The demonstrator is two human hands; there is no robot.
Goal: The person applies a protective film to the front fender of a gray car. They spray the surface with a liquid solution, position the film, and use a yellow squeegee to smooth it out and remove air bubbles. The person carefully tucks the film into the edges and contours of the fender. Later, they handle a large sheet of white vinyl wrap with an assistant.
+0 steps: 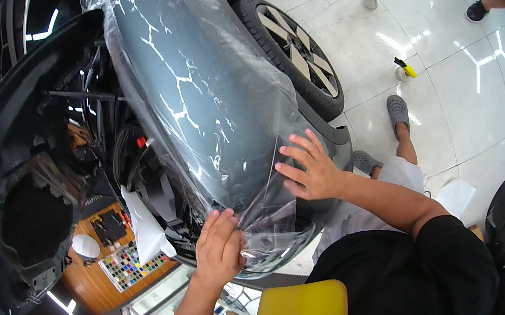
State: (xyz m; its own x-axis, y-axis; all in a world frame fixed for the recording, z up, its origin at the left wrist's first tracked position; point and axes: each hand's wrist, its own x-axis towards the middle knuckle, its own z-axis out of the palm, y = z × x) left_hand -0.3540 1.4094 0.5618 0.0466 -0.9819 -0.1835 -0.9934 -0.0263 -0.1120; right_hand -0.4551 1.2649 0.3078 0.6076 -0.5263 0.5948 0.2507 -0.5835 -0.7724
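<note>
Car bodywork seen from above: a glossy grey-blue fender [211, 86] w/ clear film [274, 221] over it, smooth in places, loose & creased at the fender's near end. The L hand [219, 251] is at that near end, fingers pressed together & bent onto the film (can't tell if the thumb pinches it). The R hand [313, 172] is at the fender's near right side, fingers spread wide, tips at the film; can't tell how firmly they touch. Btwn the two hands, the film wrinkles.

Just right of the fender is a wheel [296, 43] w/ pale spokes. Left of it, a dark engine bay. Well to the fender's right, on pale floor tiles, is a bottle w/ a yellow top [405, 68]; farther right, another person's feet in black shoes [477, 11].
</note>
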